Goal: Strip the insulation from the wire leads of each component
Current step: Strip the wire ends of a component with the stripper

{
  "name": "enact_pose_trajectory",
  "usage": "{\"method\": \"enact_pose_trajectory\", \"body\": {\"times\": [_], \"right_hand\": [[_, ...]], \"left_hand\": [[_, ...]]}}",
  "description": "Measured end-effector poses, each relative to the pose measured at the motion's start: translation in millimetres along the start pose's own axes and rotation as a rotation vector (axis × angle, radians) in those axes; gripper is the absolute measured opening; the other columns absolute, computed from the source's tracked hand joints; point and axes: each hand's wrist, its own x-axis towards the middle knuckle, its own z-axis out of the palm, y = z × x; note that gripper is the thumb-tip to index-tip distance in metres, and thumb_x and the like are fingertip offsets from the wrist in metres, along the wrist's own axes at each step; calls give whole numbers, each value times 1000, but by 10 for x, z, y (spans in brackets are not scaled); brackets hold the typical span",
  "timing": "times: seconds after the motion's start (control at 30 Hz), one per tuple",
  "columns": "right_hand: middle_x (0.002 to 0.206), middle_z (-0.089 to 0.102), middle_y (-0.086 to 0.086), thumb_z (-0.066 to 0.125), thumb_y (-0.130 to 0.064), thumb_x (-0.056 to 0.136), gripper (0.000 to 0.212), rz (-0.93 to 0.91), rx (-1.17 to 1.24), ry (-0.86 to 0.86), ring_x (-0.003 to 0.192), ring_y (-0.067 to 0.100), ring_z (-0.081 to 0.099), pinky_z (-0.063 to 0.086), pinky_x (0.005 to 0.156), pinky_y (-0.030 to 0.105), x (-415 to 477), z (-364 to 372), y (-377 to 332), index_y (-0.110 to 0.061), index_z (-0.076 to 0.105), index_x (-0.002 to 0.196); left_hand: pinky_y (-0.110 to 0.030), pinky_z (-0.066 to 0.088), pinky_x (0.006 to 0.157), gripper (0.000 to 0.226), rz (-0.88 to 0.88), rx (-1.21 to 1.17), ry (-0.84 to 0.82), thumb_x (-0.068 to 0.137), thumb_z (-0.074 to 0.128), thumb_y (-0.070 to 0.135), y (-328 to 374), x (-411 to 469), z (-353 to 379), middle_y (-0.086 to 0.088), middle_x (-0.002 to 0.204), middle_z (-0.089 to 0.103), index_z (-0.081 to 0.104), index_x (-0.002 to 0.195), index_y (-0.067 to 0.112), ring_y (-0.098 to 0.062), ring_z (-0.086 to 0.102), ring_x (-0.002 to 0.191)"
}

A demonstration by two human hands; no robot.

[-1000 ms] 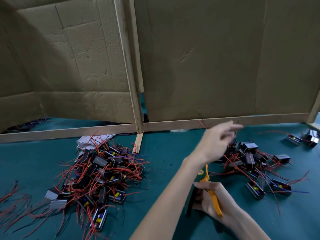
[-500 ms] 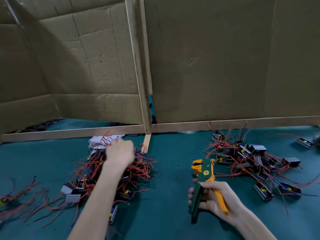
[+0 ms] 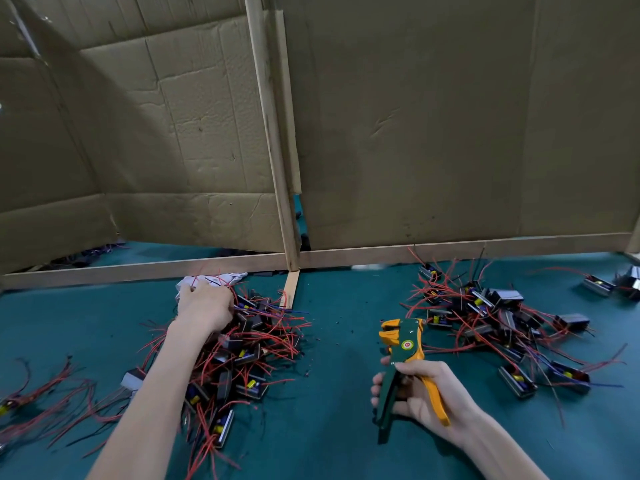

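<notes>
A heap of small black components with red wire leads [image 3: 256, 351] lies on the green table at the left. My left hand [image 3: 204, 306] rests on the back of that heap, its fingers curled down around a component among the wires; the fingertips are hidden. My right hand [image 3: 422, 393] grips the handles of a green and orange wire stripper [image 3: 403, 342], jaws pointing away from me, with no wire in them. A second, looser heap of components [image 3: 491, 317] spreads out to the right of the stripper.
A cardboard wall on a wooden frame [image 3: 450, 245] closes off the back of the table. A crumpled white cloth [image 3: 221, 279] lies behind the left heap. Loose red wires [image 3: 45, 393] trail at the far left. Two stray components [image 3: 609, 284] sit at the far right.
My left hand swung from the right heap across to the left heap and has sunk into its back part. My right hand kept the stripper in about the same place.
</notes>
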Motion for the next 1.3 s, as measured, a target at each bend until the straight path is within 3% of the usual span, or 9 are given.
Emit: {"method": "enact_pose_trajectory", "body": {"times": [0.13, 0.3, 0.47, 0.67, 0.83, 0.93, 1.03, 1.1, 1.3], "right_hand": [[89, 61, 31, 52, -2, 80, 34, 1, 5, -1, 75, 42, 64, 56, 67, 52, 6, -13, 0, 4, 52, 113], [90, 61, 32, 56, -3, 76, 37, -15, 11, 5, 76, 42, 64, 56, 68, 52, 38, -37, 21, 3, 52, 113], [87, 62, 30, 55, -3, 74, 38, -96, 54, 32, 75, 41, 65, 57, 68, 51, 71, -55, 34, 3, 54, 111], [87, 63, 31, 55, -3, 74, 23, -171, 44, 46, 76, 41, 66, 57, 69, 52, 83, -81, 12, 8, 56, 94], [89, 63, 31, 54, -2, 75, 30, -174, 39, 40, 77, 42, 65, 57, 69, 51, 87, -81, 28, 5, 54, 104], [90, 62, 32, 55, -2, 75, 38, -180, 10, 30, 77, 42, 66, 57, 69, 51, 74, -82, 36, 5, 52, 112], [89, 62, 32, 56, -3, 74, 38, -180, 6, 23, 76, 41, 66, 57, 68, 50, 61, -75, 38, 5, 52, 112], [89, 62, 32, 56, -2, 74, 35, -178, 9, 23, 75, 41, 66, 57, 67, 50, 51, -73, 30, 4, 52, 108], [89, 61, 32, 58, -2, 77, 40, -181, 2, 7, 79, 43, 65, 56, 70, 51, 21, -66, 12, 3, 53, 116]], "left_hand": [[-36, 49, 84, 16, 59, -318, 176, 90, 55, 11, -46, -68, -87, -5, 105, 67, 68, 96, 18, -25, 57, 103], [-23, 47, 79, 11, 295, -937, 483, 87, 64, 6, 276, -368, -392, 3, 89, 69, 73, 93, 10, -10, 62, 83], [-14, 49, 80, 16, 604, -1310, 277, 85, 65, -2, 943, -599, -194, -5, 93, 70, 74, 94, 8, -4, 64, 83], [-19, 47, 89, 19, 613, -1110, 32, 79, 67, -6, 1295, -621, 497, -2, 96, 68, 77, 89, 6, -11, 63, 92], [-18, 44, 74, 39, 422, -1144, 52, 74, 50, -9, 1276, -532, 482, 5, 80, 64, 64, 68, 26, -5, 59, 77], [-20, 41, 77, 13, 272, -1129, 150, 84, 63, 11, 1382, -454, 459, 5, 89, 59, 55, 83, 21, -10, 56, 83], [-22, 44, 85, 24, 322, -1070, 18, 83, 70, 27, 1527, -376, 488, 7, 99, 60, 57, 101, 16, -12, 58, 91], [-15, 43, 77, 20, 377, -1063, -6, 82, 72, 23, 1635, -359, 482, 7, 90, 64, 64, 97, 14, -9, 59, 82], [-28, 53, 71, 12, 362, -1429, -65, 84, 69, 9, 1704, -323, 515, 6, 69, 67, 63, 79, 17, -14, 65, 63]]}}
